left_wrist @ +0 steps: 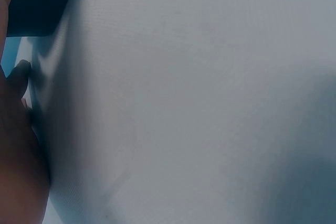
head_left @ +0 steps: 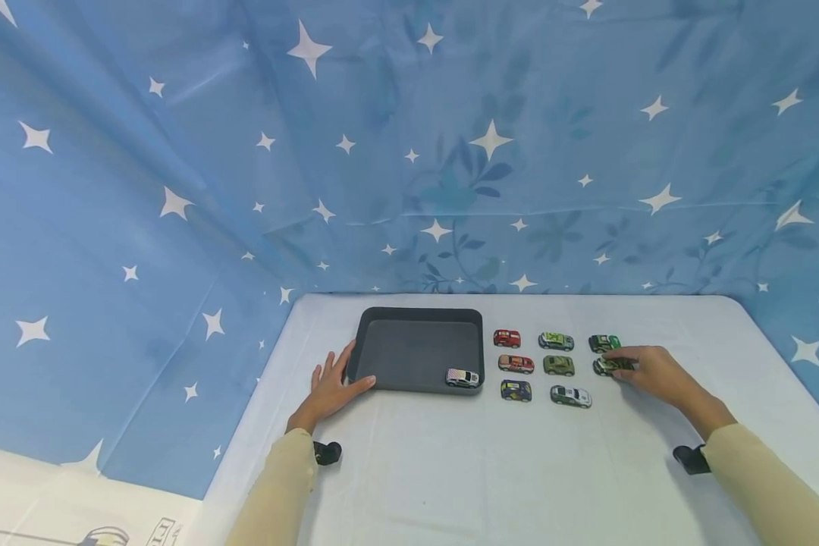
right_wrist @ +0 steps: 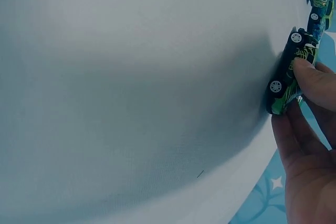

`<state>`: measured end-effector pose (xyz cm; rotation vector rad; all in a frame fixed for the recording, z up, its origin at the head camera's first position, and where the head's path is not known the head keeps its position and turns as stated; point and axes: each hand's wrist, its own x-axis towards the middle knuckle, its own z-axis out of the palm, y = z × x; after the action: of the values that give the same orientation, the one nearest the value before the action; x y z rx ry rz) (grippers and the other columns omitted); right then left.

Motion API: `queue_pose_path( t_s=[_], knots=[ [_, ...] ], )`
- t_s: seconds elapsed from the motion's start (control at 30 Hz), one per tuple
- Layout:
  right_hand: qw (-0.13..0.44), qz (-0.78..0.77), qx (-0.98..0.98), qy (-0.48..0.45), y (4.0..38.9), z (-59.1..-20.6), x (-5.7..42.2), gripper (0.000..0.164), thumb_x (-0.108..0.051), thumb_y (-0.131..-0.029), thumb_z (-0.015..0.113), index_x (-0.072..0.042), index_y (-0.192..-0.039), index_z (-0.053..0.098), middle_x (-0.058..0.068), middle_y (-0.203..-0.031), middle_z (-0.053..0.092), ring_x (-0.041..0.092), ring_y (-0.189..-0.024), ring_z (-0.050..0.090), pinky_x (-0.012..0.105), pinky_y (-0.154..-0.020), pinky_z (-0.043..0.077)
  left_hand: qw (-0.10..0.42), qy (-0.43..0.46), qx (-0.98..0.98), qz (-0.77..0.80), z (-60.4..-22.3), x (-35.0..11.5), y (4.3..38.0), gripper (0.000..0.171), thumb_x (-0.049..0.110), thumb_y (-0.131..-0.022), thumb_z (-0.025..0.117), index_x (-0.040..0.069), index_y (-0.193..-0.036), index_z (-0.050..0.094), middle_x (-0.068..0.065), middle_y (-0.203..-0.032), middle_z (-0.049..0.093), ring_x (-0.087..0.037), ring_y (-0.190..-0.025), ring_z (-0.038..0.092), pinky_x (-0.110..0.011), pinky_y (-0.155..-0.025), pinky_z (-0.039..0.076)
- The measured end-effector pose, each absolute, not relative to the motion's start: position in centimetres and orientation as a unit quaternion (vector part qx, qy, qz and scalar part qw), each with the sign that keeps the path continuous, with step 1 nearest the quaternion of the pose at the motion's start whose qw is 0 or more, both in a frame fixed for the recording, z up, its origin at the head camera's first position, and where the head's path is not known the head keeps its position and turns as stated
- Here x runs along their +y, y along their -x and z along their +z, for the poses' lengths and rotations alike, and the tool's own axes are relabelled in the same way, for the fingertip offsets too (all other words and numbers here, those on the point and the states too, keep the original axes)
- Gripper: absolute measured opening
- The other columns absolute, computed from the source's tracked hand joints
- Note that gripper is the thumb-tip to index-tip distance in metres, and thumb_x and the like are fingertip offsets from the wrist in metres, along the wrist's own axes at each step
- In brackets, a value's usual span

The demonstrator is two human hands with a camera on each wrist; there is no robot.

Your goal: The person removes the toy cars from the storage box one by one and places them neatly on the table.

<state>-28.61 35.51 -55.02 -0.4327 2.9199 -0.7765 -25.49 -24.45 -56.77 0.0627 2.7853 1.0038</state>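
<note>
My left hand (head_left: 331, 390) rests at the near left corner of a dark grey tray (head_left: 419, 313), its fingers along the left side and its thumb at the near edge. A white patterned toy car (head_left: 462, 377) sits in the tray's near right corner. Over on the right, my right hand (head_left: 662, 373) pinches a dark green toy car (right_wrist: 292, 72) between thumb and fingers. Just behind it stands another dark green toy car (head_left: 602, 343). The left wrist view catches only part of the left hand (left_wrist: 21, 150) and a dark piece of the tray (left_wrist: 39, 3).
Between tray and right hand stand red (head_left: 507, 338), red-orange (head_left: 516, 364), dark blue (head_left: 516, 390), lime (head_left: 556, 341), olive (head_left: 559, 365) and silver-white (head_left: 571, 396) toy cars. They stand on a white-covered table (head_left: 464, 470). Behind hangs a blue star-patterned cloth (head_left: 382, 182).
</note>
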Motion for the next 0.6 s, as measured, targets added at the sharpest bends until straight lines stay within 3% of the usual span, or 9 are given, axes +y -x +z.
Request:
queue_pose_path(
  t_s=[0.3, 0.6],
  knots=[
    [0.041, -0.256, 0.957, 0.134, 28.13, -54.94, 35.53, 0.039, -0.009, -0.084, 0.074, 0.0, -0.121, 0.067, 0.036, -0.124, 0.057, 0.057, -0.118, 0.047, 0.068, -0.095, 0.04, 0.099, -0.022, 0.938, 0.332, -56.97, -24.51, 25.46, 0.093, 0.068, -0.085, 0.059, 0.046, -0.155, 0.002, -0.003, -0.164, 0.01, -0.027, -0.151, -0.007, -0.051, -0.117, -0.012],
    [0.011, -0.288, 0.953, 0.093, 27.66, -54.09, 35.3, 0.045, -0.036, -0.092, 0.069, -0.003, -0.123, 0.067, 0.032, -0.126, 0.058, 0.056, -0.115, 0.049, 0.066, -0.084, 0.046, 0.087, -0.028, 0.935, 0.342, -56.71, -24.36, 25.36, 0.094, 0.065, -0.085, 0.061, 0.039, -0.157, 0.006, -0.007, -0.163, 0.013, -0.031, -0.15, -0.004, -0.054, -0.117, -0.01]
  ],
)
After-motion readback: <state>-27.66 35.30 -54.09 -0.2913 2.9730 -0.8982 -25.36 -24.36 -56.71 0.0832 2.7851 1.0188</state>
